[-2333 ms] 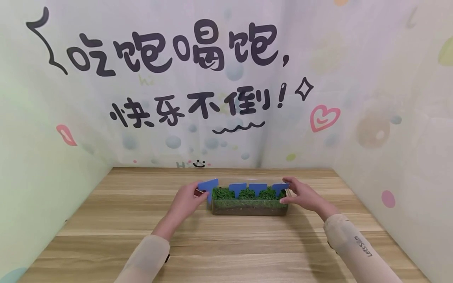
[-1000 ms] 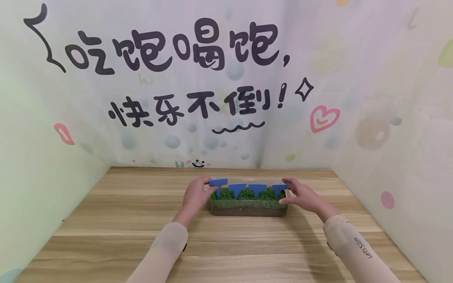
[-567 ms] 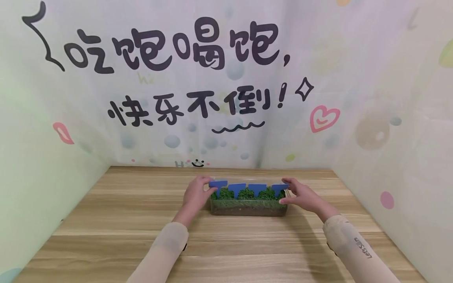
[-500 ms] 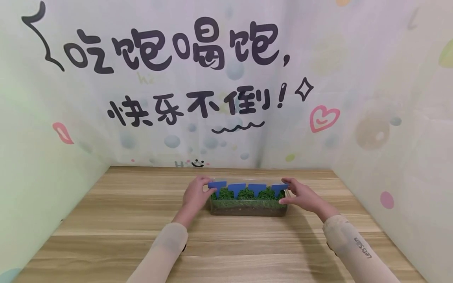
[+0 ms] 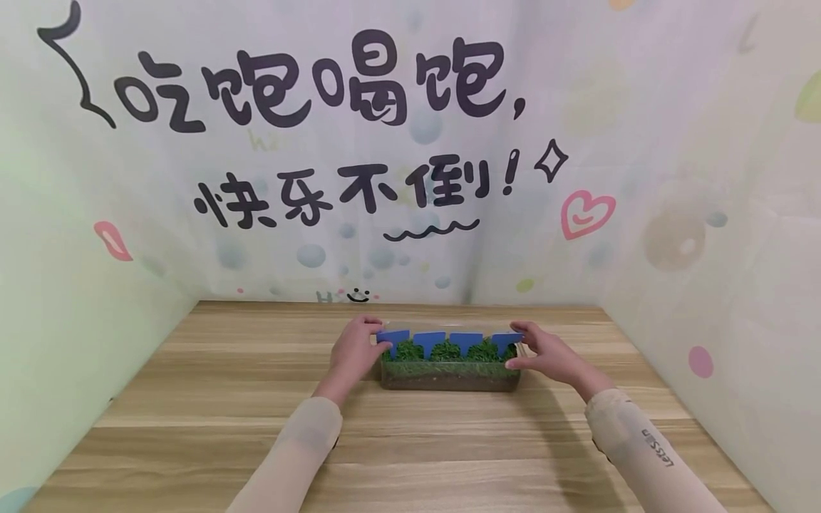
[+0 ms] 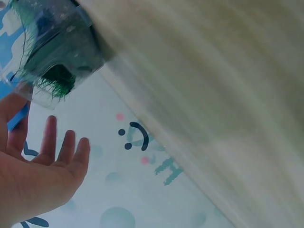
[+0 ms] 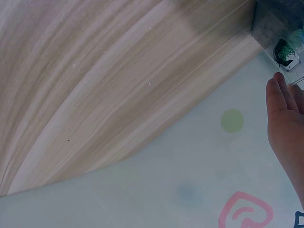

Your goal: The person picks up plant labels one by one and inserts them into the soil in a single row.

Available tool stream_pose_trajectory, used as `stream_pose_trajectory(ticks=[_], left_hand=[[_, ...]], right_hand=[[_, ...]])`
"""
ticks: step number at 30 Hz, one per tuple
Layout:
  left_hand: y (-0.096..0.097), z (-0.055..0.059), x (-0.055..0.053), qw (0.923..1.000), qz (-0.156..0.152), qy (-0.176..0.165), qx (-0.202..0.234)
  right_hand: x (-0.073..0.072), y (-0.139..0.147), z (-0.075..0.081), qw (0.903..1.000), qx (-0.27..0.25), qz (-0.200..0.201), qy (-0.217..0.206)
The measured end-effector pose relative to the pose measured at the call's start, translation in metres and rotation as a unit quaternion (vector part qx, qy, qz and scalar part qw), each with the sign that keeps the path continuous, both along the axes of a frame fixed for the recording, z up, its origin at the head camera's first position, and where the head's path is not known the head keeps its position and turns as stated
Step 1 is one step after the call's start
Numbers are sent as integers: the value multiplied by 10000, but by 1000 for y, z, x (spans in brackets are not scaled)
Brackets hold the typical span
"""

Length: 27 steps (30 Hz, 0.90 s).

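A long clear plastic box point(image 5: 449, 379) with dark soil and green grass point(image 5: 444, 350) stands on the wooden table. Several blue T-shaped plant labels point(image 5: 465, 339) are upright in a row in it. My left hand point(image 5: 351, 356) pinches the leftmost label point(image 5: 396, 335) between thumb and index finger, its stem down in the grass. In the left wrist view the hand's point(image 6: 45, 178) other fingers are spread off the box. At the other end, my right hand point(image 5: 553, 356) grips the box, thumb at the front corner and fingers at the back. The right wrist view cuts off part of that hand point(image 7: 285, 123).
The wood-grain table point(image 5: 410, 449) runs back to a printed cloth wall point(image 5: 308, 263) with dark lettering. Pale side walls point(image 5: 718, 285) close in at left and right. The box sits towards the table's back edge.
My left hand has brought the leftmost label rightward from beside the box to its left end, then lowered it level with the others. The right hand and the box have stayed put.
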State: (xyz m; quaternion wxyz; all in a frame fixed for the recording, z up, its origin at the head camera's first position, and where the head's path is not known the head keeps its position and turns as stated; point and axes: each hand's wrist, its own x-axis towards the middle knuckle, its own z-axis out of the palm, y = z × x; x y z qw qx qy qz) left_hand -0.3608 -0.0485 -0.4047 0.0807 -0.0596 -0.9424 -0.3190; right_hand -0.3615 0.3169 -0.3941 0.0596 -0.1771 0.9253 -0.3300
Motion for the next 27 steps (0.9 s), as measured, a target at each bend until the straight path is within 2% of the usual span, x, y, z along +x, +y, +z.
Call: stream_pose_trajectory(ticks=[6,14,19,27], left_hand=[[3,11,-3,9980,40,-498,-388],[9,22,-8,9863,108,-903,-1378],[9,20,-6,9881,155,-956,-1193],[5,15,2,9932,29,-544,-1032]], right_hand=[[0,0,0,10000,-14,11,3],[0,-1,0,10000,-47,25,-12],[0,-1,-1,10000,-70,6,-65],[0,-1,-2,10000,-50,4,-61]])
